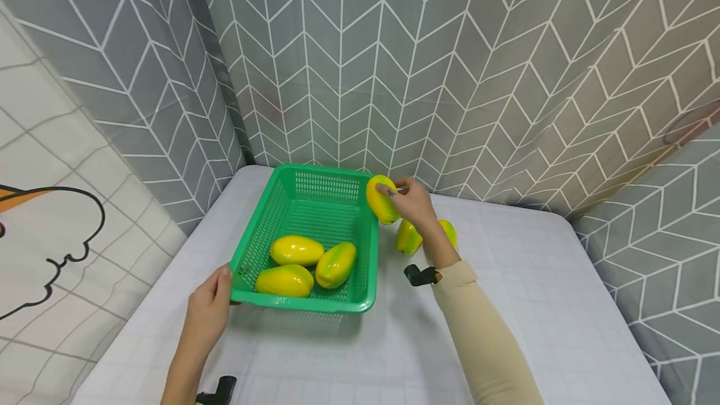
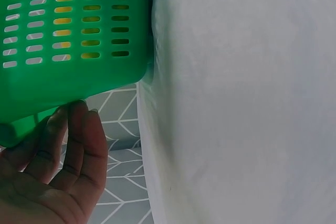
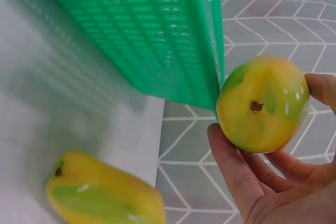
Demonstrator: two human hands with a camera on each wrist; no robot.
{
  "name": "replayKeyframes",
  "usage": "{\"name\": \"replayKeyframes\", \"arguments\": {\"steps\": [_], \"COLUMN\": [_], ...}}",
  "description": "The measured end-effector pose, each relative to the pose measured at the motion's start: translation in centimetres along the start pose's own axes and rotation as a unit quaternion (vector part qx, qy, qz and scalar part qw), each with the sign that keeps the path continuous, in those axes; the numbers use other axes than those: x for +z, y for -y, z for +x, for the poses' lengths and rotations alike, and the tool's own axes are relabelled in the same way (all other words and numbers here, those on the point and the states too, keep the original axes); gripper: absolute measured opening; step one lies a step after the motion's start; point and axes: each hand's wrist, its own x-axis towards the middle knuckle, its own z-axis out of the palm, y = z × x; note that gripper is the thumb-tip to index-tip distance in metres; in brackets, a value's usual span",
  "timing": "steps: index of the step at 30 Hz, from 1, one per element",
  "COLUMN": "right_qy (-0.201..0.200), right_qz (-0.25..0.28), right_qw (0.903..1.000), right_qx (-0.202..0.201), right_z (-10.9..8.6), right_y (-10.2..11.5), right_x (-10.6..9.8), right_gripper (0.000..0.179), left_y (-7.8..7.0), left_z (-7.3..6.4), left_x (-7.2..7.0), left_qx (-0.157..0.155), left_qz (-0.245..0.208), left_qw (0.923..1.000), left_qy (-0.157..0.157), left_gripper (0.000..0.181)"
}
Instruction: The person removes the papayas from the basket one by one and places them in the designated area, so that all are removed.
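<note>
In the head view my right hand point(image 1: 415, 203) holds a yellow-green mango point(image 1: 382, 199) by the right rim of a green plastic basket point(image 1: 369, 255). The right wrist view shows this mango point(image 3: 264, 103) end on, its brown stem spot facing the camera, with thumb and fingers point(image 3: 237, 174) on opposite sides. My left hand point(image 1: 208, 308) grips the basket's near left corner, thumb on top of the rim and fingers point(image 2: 93, 150) beneath it. Inside the basket, three mangoes point(image 1: 296, 250) lie toward the near end.
On the white-covered table point(image 1: 540, 305), more mangoes point(image 1: 409, 237) lie right of the basket, partly hidden behind my right forearm. A grey curtain point(image 1: 349, 67) with white chevron lines hangs behind the table. Another patterned cloth point(image 1: 683, 224) stands along the right side.
</note>
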Motion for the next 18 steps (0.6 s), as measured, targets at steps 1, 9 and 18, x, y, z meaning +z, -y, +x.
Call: {"name": "replayKeyframes", "arguments": {"steps": [1,9,18], "right_qy": [-0.002,-0.021,-0.037], "right_qz": [-0.002,-0.002,0.015], "right_qw": [1.0000,0.9990,0.9977], "right_qx": [0.005,0.039,0.055], "right_z": [0.0,-0.4,-1.0], "right_y": [-0.2,-1.6,-2.9], "right_x": [-0.1,-1.2,-3.3], "right_gripper": [0.073,0.075,0.083], "left_y": [0.0,-0.1,-0.4], "left_z": [0.0,0.0,0.0], "left_x": [0.0,0.1,-0.1], "left_qx": [0.000,-0.012,-0.012], "left_qz": [-0.001,0.006,0.004], "left_qw": [1.0000,0.9999,0.9999], "left_qy": [0.000,0.005,0.009], "left_gripper": [0.054,0.055,0.056]}}
